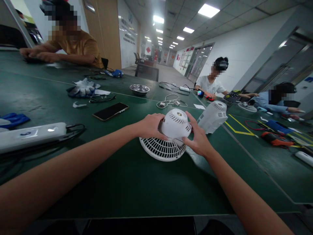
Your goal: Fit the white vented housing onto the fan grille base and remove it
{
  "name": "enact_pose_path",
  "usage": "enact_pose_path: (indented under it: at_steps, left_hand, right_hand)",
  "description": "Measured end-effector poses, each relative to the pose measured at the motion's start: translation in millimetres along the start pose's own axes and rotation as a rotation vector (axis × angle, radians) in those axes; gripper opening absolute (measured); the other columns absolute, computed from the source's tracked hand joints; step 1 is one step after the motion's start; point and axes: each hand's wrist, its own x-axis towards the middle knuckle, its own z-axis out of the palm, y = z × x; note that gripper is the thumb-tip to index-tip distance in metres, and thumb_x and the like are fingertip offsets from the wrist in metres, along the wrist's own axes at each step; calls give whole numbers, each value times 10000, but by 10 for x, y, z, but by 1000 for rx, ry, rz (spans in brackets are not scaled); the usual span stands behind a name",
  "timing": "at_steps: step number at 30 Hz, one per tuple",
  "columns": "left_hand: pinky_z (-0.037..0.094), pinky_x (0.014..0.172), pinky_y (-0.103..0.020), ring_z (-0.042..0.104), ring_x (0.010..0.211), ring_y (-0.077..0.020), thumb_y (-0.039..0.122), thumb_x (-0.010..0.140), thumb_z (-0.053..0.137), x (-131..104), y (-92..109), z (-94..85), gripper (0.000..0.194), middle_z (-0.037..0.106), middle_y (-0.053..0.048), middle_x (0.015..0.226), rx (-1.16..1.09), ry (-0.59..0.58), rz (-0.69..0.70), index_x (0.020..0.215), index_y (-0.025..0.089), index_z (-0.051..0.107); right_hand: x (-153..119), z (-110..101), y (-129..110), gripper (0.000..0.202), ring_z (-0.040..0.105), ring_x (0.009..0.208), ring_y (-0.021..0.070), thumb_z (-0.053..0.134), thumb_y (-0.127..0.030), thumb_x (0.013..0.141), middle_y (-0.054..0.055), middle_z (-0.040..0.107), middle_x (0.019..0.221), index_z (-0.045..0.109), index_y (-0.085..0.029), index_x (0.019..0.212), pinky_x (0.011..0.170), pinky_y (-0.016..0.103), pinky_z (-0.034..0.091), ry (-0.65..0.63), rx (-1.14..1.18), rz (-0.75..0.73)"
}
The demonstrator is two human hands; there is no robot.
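A white, rounded fan motor housing [175, 123] with vent slots sits over a round white fan grille [162, 150], which lies flat on the green table. Whether the two are joined is hard to see. My left hand [153, 125] is closed around the housing's left side, thumb toward me. From the right, my right hand [197, 138] grips the same housing between thumb and fingers. Just beyond my right hand stands a white slotted plastic casing [214, 117].
A phone [111, 111], a steel bowl [139, 89], a white cable [171, 101] and gloves [83, 88] lie farther back. At left is a white power strip [34, 136]; at right, an orange-black multimeter [276, 139]. Several people sit around the table.
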Motion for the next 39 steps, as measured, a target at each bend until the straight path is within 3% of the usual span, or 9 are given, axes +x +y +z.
enact_pose_path:
  at_steps: [3,7,13,23,29,39]
  left_hand:
    - [438,975,-563,580,1178,-400,677,625,782,-13,39,-99,916,631,-181,1304,72,-34,-41,1344,156,557]
    - [432,981,-567,575,1169,-399,688,611,777,-17,14,-162,925,626,-179,1296,96,-88,-39,1342,158,572]
    - [454,954,-492,572,1143,-353,717,757,640,16,-141,-51,805,606,-190,1301,49,-69,13,1309,132,606]
    - [436,989,-506,558,1162,-351,727,754,631,-3,-201,54,844,580,-185,1343,-18,-6,-21,1358,140,584]
    - [449,978,-526,570,1149,-348,692,764,646,-16,-252,90,725,601,-160,1304,-47,41,14,1275,178,659]
    - [457,967,-547,574,1116,-361,667,747,666,15,-250,99,708,609,-170,1259,11,51,15,1246,165,671]
  right_hand:
    - [3,84,14,887,629,1204,365,734,-396,827,109,586,1440,284,-305,1586,1038,610,525,-23,106,9]
    - [12,185,36,899,652,1187,361,806,-453,791,133,627,1384,354,-277,1547,1016,604,555,-10,197,98]
    - [26,172,131,832,638,1231,351,810,-446,796,132,627,1384,410,-267,1504,1047,596,544,-30,330,157]
    - [44,202,190,871,602,1288,360,816,-445,787,127,587,1456,395,-287,1533,1094,612,501,-29,408,141]
    - [48,210,192,865,627,1254,345,816,-459,786,134,605,1422,396,-268,1519,1065,608,522,-16,370,139]
    - [36,221,199,789,611,1265,324,810,-460,799,123,591,1404,421,-273,1459,1045,561,544,-18,377,92]
